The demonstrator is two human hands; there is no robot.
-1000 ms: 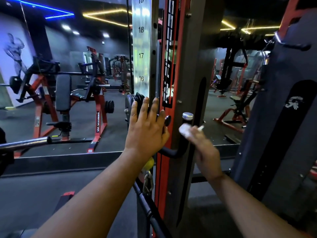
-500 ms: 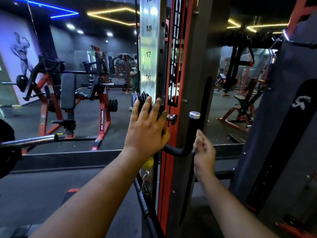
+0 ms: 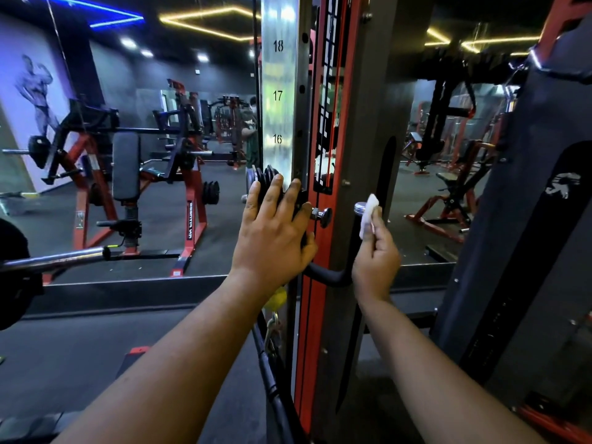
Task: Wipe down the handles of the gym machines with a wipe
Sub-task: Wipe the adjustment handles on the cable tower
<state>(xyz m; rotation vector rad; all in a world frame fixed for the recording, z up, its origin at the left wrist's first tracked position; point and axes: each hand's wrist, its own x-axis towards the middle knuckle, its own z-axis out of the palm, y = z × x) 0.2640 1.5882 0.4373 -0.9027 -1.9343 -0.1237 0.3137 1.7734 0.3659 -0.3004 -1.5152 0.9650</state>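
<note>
Gym floor fills the view, dark and lit by blue and yellow ceiling strips, with red-framed weight machines (image 3: 134,187) standing well back on the left and more on the right. Closest to the camera rises a tall cable machine column (image 3: 349,155), grey and red, and just left of it a silver upright (image 3: 278,91) carries the numbers 18, 17 and 16 from top to bottom. A black panel (image 3: 544,219) with a small white logo stands at the right edge. A chrome bar (image 3: 54,259) reaches in from the left edge.

On the column, a black curved handle (image 3: 333,277) bends out from the red strip and rises to a silver cap (image 3: 360,207). Just left of that cap sits a black knob (image 3: 323,216) on a short metal pin.

The left hand (image 3: 272,238) lies flat on the carriage beside the numbered upright, its fingers straight and spread, the fingertips over black pulley wheels (image 3: 264,181). The right hand (image 3: 376,254) is just right of the handle's upright part, its fingers curled, pinching a white wipe (image 3: 368,213). The wipe is pressed against the top of the handle, touching the silver cap.
</note>
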